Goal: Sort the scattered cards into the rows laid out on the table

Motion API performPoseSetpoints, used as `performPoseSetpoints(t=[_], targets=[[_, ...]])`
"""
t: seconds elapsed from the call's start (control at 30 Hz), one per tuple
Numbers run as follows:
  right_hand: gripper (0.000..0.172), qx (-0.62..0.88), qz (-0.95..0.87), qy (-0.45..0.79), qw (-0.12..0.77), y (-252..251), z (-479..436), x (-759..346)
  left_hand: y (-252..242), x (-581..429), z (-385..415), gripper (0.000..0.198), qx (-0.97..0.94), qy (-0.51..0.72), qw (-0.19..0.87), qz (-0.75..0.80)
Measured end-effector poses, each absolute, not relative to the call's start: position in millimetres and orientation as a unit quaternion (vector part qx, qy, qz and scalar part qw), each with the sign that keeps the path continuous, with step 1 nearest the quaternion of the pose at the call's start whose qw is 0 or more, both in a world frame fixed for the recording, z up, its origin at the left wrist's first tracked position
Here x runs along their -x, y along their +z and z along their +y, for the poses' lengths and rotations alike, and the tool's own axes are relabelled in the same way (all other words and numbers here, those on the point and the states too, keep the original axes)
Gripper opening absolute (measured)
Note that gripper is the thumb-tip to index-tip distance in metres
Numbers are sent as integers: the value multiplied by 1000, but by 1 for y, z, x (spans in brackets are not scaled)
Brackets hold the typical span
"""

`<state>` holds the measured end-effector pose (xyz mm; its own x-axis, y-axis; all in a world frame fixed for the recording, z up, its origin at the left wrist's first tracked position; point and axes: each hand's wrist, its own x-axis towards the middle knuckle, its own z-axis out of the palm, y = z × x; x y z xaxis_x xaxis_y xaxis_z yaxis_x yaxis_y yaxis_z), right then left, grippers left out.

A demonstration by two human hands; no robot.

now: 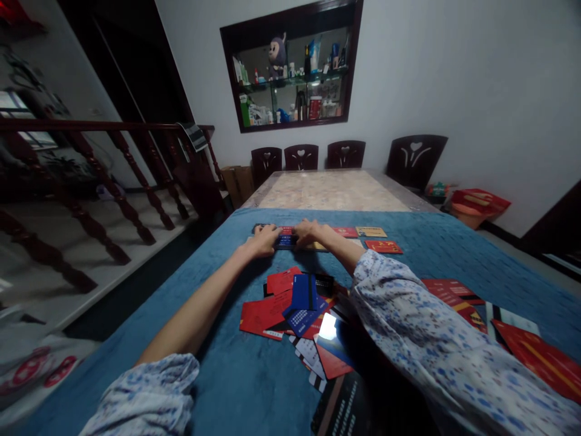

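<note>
On the blue cloth (218,272), cards lie in rows in front of me. My left hand (265,240) is at the left end of a dark blue card (285,241), its fingers bent over that edge. The card's right end is under the fingers of my right hand (307,232). Just behind it lies a red card (287,230). Right of my hands the rows go on with another red card (345,232), a yellow card (371,232) and a red-and-gold card (384,246). My fingers and wrists hide parts of both rows.
Nearer me is a loose heap of red cards (265,316), a blue card with a dark stripe (304,292) and a black card (342,406). More red cards (540,357) lie at the right, partly behind my sleeve (408,321). Chairs (345,155) stand beyond the table.
</note>
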<state>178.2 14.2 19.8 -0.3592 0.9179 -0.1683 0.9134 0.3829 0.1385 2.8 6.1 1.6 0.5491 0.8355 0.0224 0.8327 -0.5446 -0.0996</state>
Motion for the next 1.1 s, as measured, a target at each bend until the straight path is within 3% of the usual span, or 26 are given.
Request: performPoseSetpoints(t=[0.2, 0.6, 0.9, 1.1], targets=[[56, -530, 845, 43, 65, 26, 2, -191, 1, 1, -29, 64, 877, -50, 51, -475], [29, -455, 889, 53, -24, 27, -49, -214, -7, 9, -85, 44, 882, -71, 41, -464], [43, -366, 929, -29, -47, 4, -81, -226, -10, -8, -132, 31, 892, -95, 10, -443], [61, -336, 938, -52, -64, -11, -90, -230, -23, -18, -149, 19, 888, -158, -8, -432]])
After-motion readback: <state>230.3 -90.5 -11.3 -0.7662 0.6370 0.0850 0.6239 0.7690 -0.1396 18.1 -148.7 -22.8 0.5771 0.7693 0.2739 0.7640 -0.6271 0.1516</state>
